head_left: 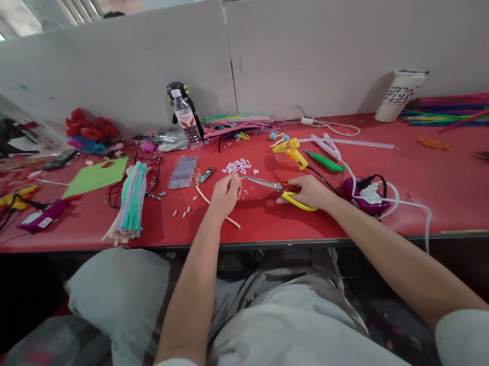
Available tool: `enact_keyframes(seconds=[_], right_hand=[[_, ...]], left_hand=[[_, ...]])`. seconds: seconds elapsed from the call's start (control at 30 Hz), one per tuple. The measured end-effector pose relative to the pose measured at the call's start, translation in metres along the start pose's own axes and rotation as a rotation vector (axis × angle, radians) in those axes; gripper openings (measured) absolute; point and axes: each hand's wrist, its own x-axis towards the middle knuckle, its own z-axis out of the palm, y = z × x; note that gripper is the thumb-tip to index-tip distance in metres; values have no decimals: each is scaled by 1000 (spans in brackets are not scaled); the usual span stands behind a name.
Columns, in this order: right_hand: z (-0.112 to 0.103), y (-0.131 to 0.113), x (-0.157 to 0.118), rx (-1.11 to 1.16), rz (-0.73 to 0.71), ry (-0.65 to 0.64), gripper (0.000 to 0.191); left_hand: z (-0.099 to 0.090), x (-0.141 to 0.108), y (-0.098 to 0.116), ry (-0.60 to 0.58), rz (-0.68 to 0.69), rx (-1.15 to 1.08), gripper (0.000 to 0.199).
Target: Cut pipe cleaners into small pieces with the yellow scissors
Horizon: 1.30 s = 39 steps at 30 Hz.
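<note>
My left hand [226,192] is closed in a pinch above the red table, beside a pile of small pale pink pieces [237,166]. What its fingertips hold is too small to make out. My right hand [309,192] grips scissors [267,183] with yellow and red handles, their tips close to my left fingertips. A cream fuzzy stem [233,222] passes beneath my left wrist, partly hidden. More little pieces [184,213] are scattered left of that hand. A yellow glue gun [291,153] lies beyond the scissors.
A bundle of pastel pipe cleaners [132,201], a blurred phone-like rectangle [183,172] and a small cutter [207,175] lie leftward. Behind stands a water bottle [186,121]. A green tool [325,161] and a purple box with cables [366,197] are right. A grey partition [343,44] borders the table.
</note>
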Motion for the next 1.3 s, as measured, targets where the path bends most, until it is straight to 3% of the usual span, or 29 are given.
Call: enact_keyframes(seconds=[1.07, 1.3], right_hand=[[-1, -1, -2, -31, 6, 39, 58], [-2, -3, -5, -11, 3, 31, 56]], left_hand=[[2, 0, 1, -23, -32, -43, 42], [2, 2, -3, 36, -59, -63, 41]])
